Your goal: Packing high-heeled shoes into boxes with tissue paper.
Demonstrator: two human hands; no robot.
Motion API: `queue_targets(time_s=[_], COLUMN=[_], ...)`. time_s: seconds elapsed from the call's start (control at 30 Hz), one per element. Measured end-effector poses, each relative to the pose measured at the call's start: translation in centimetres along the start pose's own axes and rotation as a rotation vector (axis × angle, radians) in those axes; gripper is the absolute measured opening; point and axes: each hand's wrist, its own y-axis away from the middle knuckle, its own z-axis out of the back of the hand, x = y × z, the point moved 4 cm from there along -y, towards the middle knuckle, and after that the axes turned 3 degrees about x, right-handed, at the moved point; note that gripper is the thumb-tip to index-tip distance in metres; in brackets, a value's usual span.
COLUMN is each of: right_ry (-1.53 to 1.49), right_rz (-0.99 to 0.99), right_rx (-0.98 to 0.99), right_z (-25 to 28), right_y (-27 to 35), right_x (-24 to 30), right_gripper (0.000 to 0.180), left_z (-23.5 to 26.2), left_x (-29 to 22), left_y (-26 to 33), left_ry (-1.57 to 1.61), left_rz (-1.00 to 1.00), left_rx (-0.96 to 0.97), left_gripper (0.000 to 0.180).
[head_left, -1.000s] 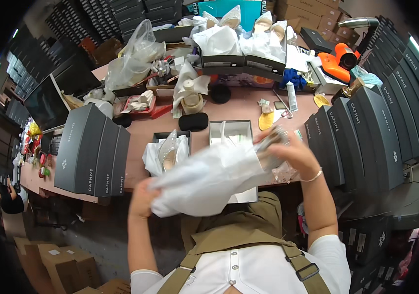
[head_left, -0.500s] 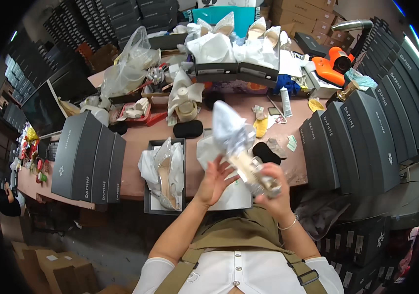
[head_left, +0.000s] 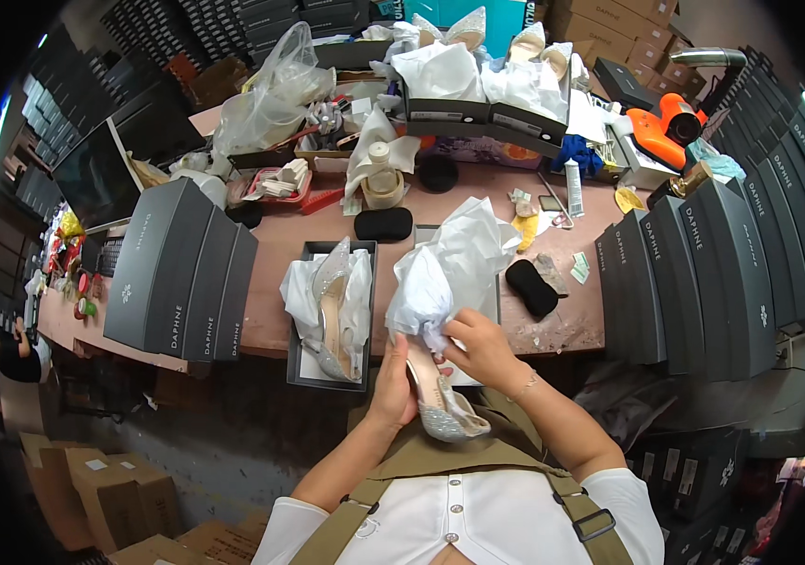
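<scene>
My left hand (head_left: 388, 388) is closed round the side of a glittery silver high-heeled shoe (head_left: 447, 422), whose heel end points toward me. A whitish soft wrap (head_left: 424, 287) covers its toe. At the gathered edge of that wrap, by the shoe's opening, the fingers of my right hand (head_left: 484, 350) pinch the material. Behind the shoe, white tissue paper (head_left: 478, 235) spreads over a box that is mostly hidden. To the left, a similar silver shoe (head_left: 331, 306) lies unwrapped on tissue in an open dark shoe box (head_left: 371, 350).
Stacked dark shoe boxes flank me at left (head_left: 162, 273) and right (head_left: 727, 273). Black oval pads (head_left: 383, 224) lie on the pink table (head_left: 266, 311). At the back stand a tape roll (head_left: 383, 191), an orange device (head_left: 655, 139) and open boxes (head_left: 527, 125) of shoes and tissue.
The shoe has come down and toward me, its heel end now nearest my body. My left hand has closed on its side, and my right hand has moved from the heel end to the wrap.
</scene>
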Motion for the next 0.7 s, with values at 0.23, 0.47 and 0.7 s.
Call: queue_targets(time_s=[0.23, 0.47, 0.7], right_ry=[-1.537, 0.202, -1.045], right_rz=[-0.137, 0.152, -0.387], right_rx=[-0.088, 0.052, -0.511], right_z=[4.7, 3.5, 3.6], right_y=[-4.3, -2.8, -2.5], right_x=[2.6, 2.2, -5.6], right_gripper=[0.04, 0.039, 0.023], left_z=[1.0, 0.2, 0.5], left_x=[-0.4, -2.3, -1.8], left_y=[-0.2, 0.7, 1.7], left_ry=[-0.043, 0.165, 0.733], left_rz=[0.435, 0.416, 0.664], left_rx=[0.141, -0.015, 0.296], left_gripper=[0.06, 0.057, 0.059])
